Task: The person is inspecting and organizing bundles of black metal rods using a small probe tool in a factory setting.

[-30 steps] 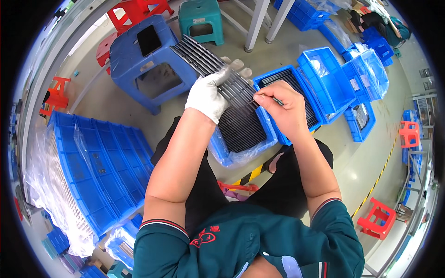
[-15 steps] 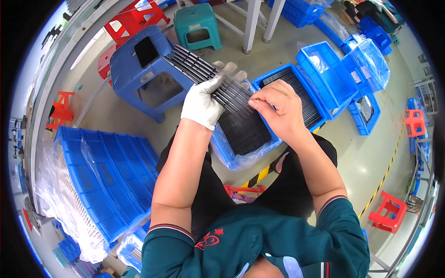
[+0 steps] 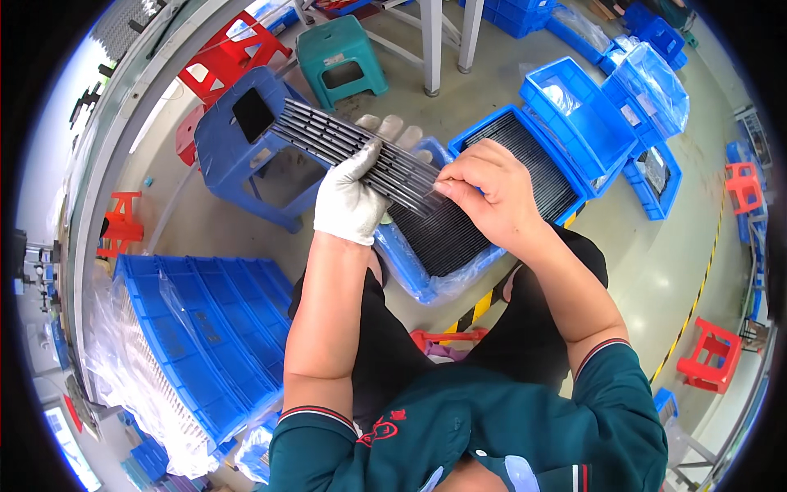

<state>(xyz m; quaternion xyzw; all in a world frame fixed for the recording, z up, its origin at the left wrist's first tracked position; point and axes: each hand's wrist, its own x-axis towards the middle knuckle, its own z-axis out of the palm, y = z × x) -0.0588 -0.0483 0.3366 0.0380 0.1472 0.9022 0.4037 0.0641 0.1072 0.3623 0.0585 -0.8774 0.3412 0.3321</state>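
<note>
On my feed, rods (image 3: 348, 150) lie across the left hand (image 3: 352, 197), their right ends over the nearer bin (image 3: 407, 272); the second bin (image 3: 482, 129) stands beyond it, rightward. Stacked crates (image 3: 209, 328) sit left, a stool (image 3: 220, 139) ahead-left.

Rods (image 3: 402, 176) are dark grey, the glove (image 3: 348, 207) white, floor tape (image 3: 482, 307) black-yellow striped.
</note>
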